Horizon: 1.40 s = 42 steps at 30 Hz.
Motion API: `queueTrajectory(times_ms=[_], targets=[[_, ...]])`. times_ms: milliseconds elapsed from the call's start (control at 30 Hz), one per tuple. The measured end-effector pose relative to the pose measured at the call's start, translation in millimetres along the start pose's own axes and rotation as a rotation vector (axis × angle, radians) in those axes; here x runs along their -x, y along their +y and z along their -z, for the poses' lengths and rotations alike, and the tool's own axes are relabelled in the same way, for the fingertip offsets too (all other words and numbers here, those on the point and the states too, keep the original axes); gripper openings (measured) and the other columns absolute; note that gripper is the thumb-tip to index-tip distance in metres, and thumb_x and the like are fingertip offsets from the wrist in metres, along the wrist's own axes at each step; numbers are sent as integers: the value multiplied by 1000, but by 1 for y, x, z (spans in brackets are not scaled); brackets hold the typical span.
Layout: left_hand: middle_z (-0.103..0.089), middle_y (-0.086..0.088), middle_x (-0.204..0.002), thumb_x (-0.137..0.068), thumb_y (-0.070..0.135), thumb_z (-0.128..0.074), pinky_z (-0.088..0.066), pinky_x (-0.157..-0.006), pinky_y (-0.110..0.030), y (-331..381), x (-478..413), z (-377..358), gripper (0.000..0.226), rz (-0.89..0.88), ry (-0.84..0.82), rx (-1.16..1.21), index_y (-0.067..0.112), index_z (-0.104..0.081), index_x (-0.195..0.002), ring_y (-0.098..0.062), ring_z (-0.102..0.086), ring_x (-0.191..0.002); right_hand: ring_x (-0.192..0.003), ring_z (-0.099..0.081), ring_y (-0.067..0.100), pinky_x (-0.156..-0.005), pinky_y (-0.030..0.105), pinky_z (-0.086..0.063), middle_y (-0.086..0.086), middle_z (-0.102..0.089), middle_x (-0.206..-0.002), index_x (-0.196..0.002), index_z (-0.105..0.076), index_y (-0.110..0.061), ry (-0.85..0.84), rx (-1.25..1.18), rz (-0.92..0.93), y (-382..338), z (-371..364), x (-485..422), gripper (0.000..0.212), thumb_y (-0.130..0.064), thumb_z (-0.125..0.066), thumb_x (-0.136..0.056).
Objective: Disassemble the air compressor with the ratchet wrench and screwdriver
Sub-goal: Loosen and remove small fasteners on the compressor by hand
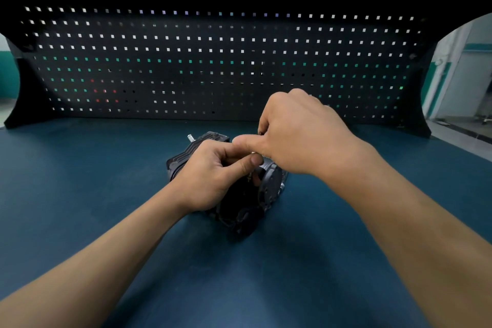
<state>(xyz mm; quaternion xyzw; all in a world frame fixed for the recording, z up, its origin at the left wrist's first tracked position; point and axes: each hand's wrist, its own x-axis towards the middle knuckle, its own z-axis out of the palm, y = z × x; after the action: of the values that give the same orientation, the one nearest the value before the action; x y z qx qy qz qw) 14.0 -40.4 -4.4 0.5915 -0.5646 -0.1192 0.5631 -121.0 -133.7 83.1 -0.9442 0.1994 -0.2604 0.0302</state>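
**Air compressor pinned under 2 hands, no tools in sight**

Air compressor (239,205) lies on its side on the blue bench top (80,181), a little toward 12 o'clock from the middle and short of the black pegboard (186,61). Its finned block (210,137) points to 10 o'clock and a round end cover (271,184) faces 4 o'clock.

The left hand (213,173) comes in from 7 o'clock with fingers and thumb curled round the upper body, gripping it. The right hand (295,136) reaches from 4 o'clock, fingers bent down and pinched onto something on top of the unit. What it pinches is hidden, apart from a small bright glint. I can see neither ratchet wrench nor screwdriver.

It looks like cast metal: dense for its bulk, rigid, unlikely to give under a firm squeeze. The rounded end could let it roll, so it wants steadying. The finned block and main body seem the safest hold. The thin silver stub (190,138) at 11 o'clock does not.
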Motion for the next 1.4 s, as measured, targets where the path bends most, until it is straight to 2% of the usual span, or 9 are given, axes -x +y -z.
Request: queueTrajectory(times_ms=[200, 367, 533, 633, 933, 1033, 1133, 1300, 1400], targets=[[-73, -5, -76, -90, 30, -62, -55, -66, -29, 5, 1, -3, 19, -44, 1, 51, 22, -77, -81, -16, -68, -71, -60, -40, 11, -49, 27, -26, -4, -43, -65, -60, -45, -22, 46, 31, 55, -7, -4, 6, 47, -52, -61, -91], [-74, -3, -75, -91, 28, -62, -53, -65, -21, 6, 2, -3, 19, -40, -34, 81, 21, -76, -81, -12, -69, -68, -55, -44, 17, -50, 28, -31, -4, -47, -57, -69, -66, -20, 2, -37, 63, 1, -4, 6, 41, -54, -59, -91], [-76, -11, -85, -92, 37, -62, -56, -71, -27, 2, 1, 1, 25, -18, -49, 83, 16, -76, -96, -17, -70, -77, -46, -49, 12, -49, 33, -48, -4, -53, -44, -65, -76, -22, -37, -147, 79, 11, -2, 5, 44, -55, -60, -89], [-75, -6, -85, -93, 36, -62, -55, -71, -25, 0, 1, 2, 24, -11, -55, 70, 17, -76, -97, -14, -69, -78, -44, -48, 10, -62, 37, -58, -4, -55, -46, -69, -77, -27, -64, -207, 88, 14, -3, 3, 40, -58, -60, -88], [-68, -16, -81, -93, 33, -59, -49, -70, -21, -1, 0, 3, 26, -21, -51, 34, 12, -74, -96, -9, -59, -75, -49, -54, 4, -68, 36, -60, -9, -68, -59, -73, -77, -29, -104, -384, 139, 16, -9, -1, 33, -55, -62, -88], [-54, 3, -70, -94, 31, -57, -40, -62, -17, 0, 0, 2, 30, -35, -49, 21, 5, -71, -92, -5, -45, -65, -60, -64, 3, -71, 34, -59, -9, -72, -65, -77, -77, -28, -109, -437, 153, 17, -11, -3, 29, -49, -63, -91], [-47, 4, -67, -94, 33, -57, -36, -57, -18, 0, 0, 2, 38, -45, -39, 3, -3, -68, -92, -6, -39, -61, -61, -65, 3, -66, 28, -58, -9, -72, -65, -78, -76, -25, -103, -493, 162, 18, -15, -5, 25, -44, -65, -91], [-57, -14, -78, -92, 35, -59, -41, -68, -36, 3, 1, 3, 34, -28, -51, 12, 4, -70, -92, -21, -48, -73, -61, -64, 3, -62, 28, -55, -4, -70, -64, -74, -70, -18, -111, -564, 168, 15, -20, -5, 28, -39, -66, -92], [-62, -9, -78, -90, 38, -61, -45, -66, -34, 5, 2, 3, 25, -23, -55, 38, 18, -74, -85, -19, -54, -73, -72, -69, 12, -69, 38, -57, 3, -67, -62, -73, -66, -7, -90, -638, 187, 10, -23, -6, 32, -33, -67, -92]])
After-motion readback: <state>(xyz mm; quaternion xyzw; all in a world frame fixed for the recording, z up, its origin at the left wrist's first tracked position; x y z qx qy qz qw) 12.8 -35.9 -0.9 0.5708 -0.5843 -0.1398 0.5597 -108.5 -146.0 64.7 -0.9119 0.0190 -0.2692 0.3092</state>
